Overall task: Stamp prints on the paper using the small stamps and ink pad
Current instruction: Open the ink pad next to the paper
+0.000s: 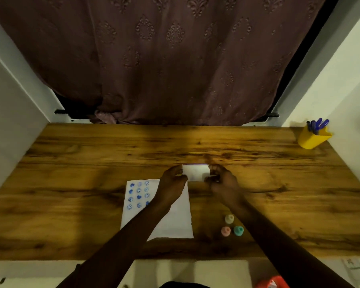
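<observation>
Head view: both hands, left [173, 181] and right [222, 181], grip the white ink pad [195, 172] between them. Three small stamps [231, 225] stand beside the printed paper [175, 223] on the surface [71, 163].

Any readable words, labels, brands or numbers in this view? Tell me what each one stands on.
None can be read.
White paper sheet: blue stamped hearts and smiley faces only, no words.
White rectangular ink pad case, held between left hand and right hand: no legible label.
White item at the bottom right edge: markings too blurred.
</observation>
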Tool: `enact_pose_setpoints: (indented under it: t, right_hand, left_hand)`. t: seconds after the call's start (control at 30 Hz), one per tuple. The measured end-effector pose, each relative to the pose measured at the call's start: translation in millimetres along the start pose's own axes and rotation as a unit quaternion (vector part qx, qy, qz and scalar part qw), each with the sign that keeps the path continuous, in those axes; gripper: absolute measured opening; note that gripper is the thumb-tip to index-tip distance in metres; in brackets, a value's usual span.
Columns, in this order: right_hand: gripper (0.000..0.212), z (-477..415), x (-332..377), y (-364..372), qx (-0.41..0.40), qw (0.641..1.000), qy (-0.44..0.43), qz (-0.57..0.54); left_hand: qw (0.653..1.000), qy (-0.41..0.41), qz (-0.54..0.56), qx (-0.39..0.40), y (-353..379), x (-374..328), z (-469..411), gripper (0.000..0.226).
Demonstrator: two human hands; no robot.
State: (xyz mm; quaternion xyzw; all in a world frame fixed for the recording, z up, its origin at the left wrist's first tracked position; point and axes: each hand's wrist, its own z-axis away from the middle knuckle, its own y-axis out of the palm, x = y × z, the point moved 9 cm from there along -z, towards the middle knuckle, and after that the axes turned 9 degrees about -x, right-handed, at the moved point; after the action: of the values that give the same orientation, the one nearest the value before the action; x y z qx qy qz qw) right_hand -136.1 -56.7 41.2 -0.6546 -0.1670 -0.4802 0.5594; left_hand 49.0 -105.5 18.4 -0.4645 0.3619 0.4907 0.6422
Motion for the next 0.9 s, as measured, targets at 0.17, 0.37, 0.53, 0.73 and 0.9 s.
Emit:
enact_pose_setpoints:
  t: [0.17, 0.37, 0.53, 0.73, 0.9]
  right_hand:
    - [0.047, 4.6, 57.5, 44.4, 0.022, 0.998, -0.058, 0.007]
    - [0.047, 27.2, 103.7, 126.8, 0.086, 0.992, -0.096, 0.014]
    - [0.047, 56.5, 123.4, 193.2, 0.147, 0.982, -0.116, 0.017]
    - [0.048, 91.2, 128.7, 250.8, 0.200, 0.973, -0.111, 0.040]
    - [0.047, 112.6, 125.5, 282.0, 0.215, 0.969, -0.098, 0.079]
  left_hand:
    - [0.997, 0.034, 0.013, -0.061, -72.2, -9.6, 1.5, 0.041]
    - [0.994, 0.008, 0.037, -0.104, -164.0, 15.3, 11.9, 0.034]
    - [0.988, 0.004, 0.000, -0.154, -229.1, 52.8, 19.6, 0.037]
    - [0.980, -0.003, -0.082, -0.182, -279.9, 94.0, 25.4, 0.037]
    - [0.977, -0.013, -0.111, -0.181, -298.2, 121.9, 29.9, 0.036]
